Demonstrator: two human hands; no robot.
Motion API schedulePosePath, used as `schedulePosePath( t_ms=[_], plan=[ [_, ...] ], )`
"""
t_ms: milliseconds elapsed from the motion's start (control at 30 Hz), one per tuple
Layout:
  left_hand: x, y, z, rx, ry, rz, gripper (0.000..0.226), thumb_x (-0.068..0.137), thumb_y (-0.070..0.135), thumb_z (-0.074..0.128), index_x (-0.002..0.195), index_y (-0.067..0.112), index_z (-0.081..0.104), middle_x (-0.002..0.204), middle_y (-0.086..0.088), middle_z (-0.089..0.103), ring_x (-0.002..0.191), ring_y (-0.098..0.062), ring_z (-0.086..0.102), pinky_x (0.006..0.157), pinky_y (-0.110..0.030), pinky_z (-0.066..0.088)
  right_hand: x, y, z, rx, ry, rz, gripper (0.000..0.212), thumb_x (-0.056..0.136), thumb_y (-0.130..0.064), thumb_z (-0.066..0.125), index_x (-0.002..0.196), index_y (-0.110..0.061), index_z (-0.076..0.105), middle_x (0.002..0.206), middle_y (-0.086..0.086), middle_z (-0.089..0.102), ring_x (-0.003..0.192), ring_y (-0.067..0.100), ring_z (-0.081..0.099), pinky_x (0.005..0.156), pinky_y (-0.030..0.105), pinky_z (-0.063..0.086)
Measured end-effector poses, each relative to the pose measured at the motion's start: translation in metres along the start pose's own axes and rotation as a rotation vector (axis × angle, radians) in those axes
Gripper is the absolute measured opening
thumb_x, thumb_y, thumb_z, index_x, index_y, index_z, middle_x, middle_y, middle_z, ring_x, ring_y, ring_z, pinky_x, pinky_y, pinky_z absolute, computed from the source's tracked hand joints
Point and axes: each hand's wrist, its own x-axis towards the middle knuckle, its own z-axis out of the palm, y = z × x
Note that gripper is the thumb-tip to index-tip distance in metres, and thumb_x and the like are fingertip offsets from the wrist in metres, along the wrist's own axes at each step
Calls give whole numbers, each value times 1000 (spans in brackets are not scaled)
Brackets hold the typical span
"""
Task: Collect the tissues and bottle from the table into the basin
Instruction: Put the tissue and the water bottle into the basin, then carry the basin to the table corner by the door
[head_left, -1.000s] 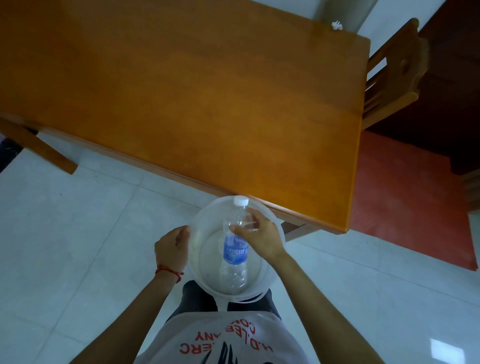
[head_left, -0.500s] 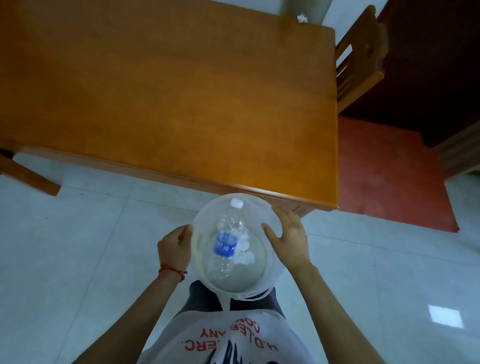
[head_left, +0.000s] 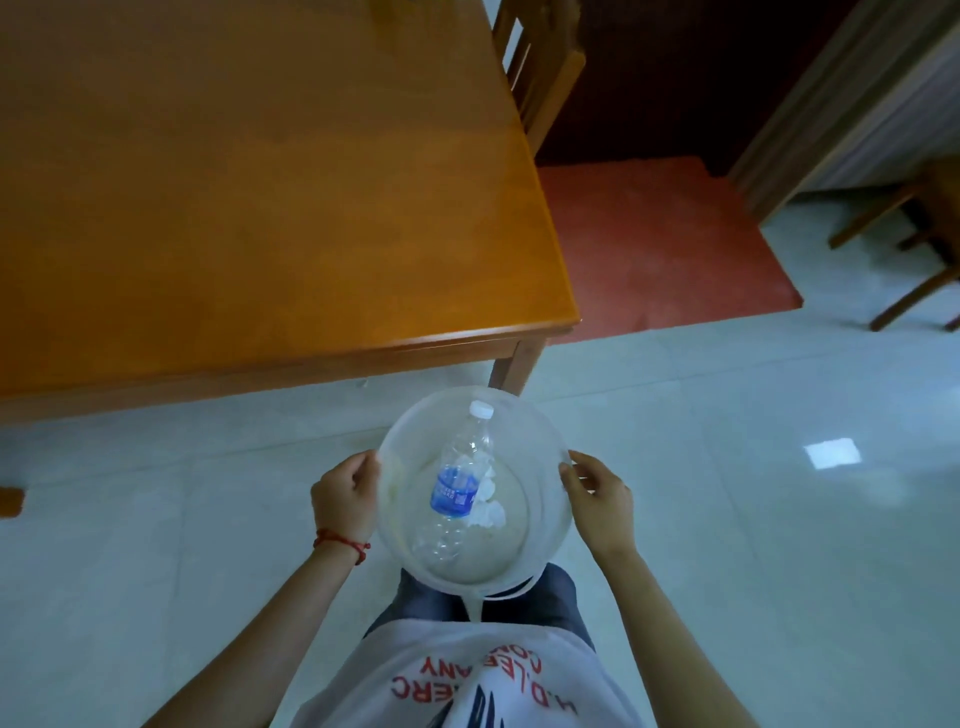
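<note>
We've got a grip on the basin (head_left: 550, 499) w/ both hands: left hand (head_left: 345, 493) curled shut around the rim on its left side, fingers wrapped over the edge; right hand (head_left: 600, 496) on the right side of the rim, fingers touching it. Can't tell if the right hand is fully clamped or just pressed against the wall.

Largest first: the wooden worktop (head_left: 260, 182) fills the upper left, its near corner and one leg just beyond the basin. A wooden chair (head_left: 540, 67) stands at its far right side, a red mat (head_left: 665, 244) on the floor beside it. Pale tiled floor (head_left: 779, 519) under us, w/ a bright square reflection on the right.

The basin is clear plastic, round, held in front of our body, above our knees, apart from the worktop. Inside it the bottle (head_left: 457, 488) lies on its side, clear w/ a blue label, white cap pointing away from us toward the far rim. The tissues (head_left: 488, 506), crumpled white, sit on the basin's bottom, touching the bottle's right side.

A red string bracelet (head_left: 340, 543) is on our left wrist.
</note>
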Motion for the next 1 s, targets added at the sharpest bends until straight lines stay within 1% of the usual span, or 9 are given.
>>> schedulePosePath(
  t_ms=[67,233,367,433,533,667,833,933,1000],
  plan=[
    [-6,8,7,2,-48,31,30,78,28,42,52,14,45,41,8,36,42,-8,35,49,-17,26,-6,12,-11,15,30,8,23,87,-23,55,106,-18,65,86,1,67,74,9,59,69,19,47],
    [-24,26,34,2,-135,93,50,75,44,37,58,3,59,48,-9,51,48,-21,44,51,-20,33,-20,46,-43,98,130,46,22,86,-20,58,105,-16,67,82,4,67,65,3,59,60,2,41],
    [-51,59,62,34,-203,148,23,85,16,55,85,-3,68,80,-21,70,69,-24,54,65,-23,38,-37,80,-80,192,217,96,20,85,-18,59,103,-15,68,77,3,66,61,-12,56,58,0,40],
    [-69,76,78,30,-244,169,20,84,11,56,85,-4,68,83,-23,70,71,-23,53,64,-20,37,-47,98,-101,223,274,119,20,85,-18,59,103,-14,68,78,2,66,62,-14,56,59,0,40],
    [-93,95,104,22,-306,185,18,84,11,57,87,-3,68,85,-19,70,73,-21,54,65,-17,38,-61,122,-132,274,340,155,21,86,-19,58,104,-14,67,82,1,67,66,-11,58,59,0,41],
    [-131,120,147,27,-391,202,20,84,16,58,92,1,68,88,-18,71,74,-21,57,72,-26,42,-83,158,-180,326,454,207,24,86,-20,59,108,-12,66,85,3,66,71,3,58,59,-1,40],
    [-174,160,193,12,-502,291,21,84,15,58,95,1,67,88,-11,69,79,-17,56,72,-22,40,-106,195,-228,363,583,257,27,87,-22,57,111,-12,64,91,0,66,80,10,59,67,9,40],
    [-188,180,216,-1,-574,308,20,84,15,58,95,1,67,86,-7,65,78,-16,56,65,-13,38,-112,208,-250,392,654,286,27,87,-21,58,111,-10,64,91,0,66,80,10,59,67,8,39],
    [-189,189,232,-4,-615,303,19,84,16,58,95,3,67,89,-9,68,81,-18,59,71,-17,42,-110,213,-263,407,686,304,26,87,-21,58,109,-10,65,89,0,66,76,6,59,66,8,40]
  ],
)
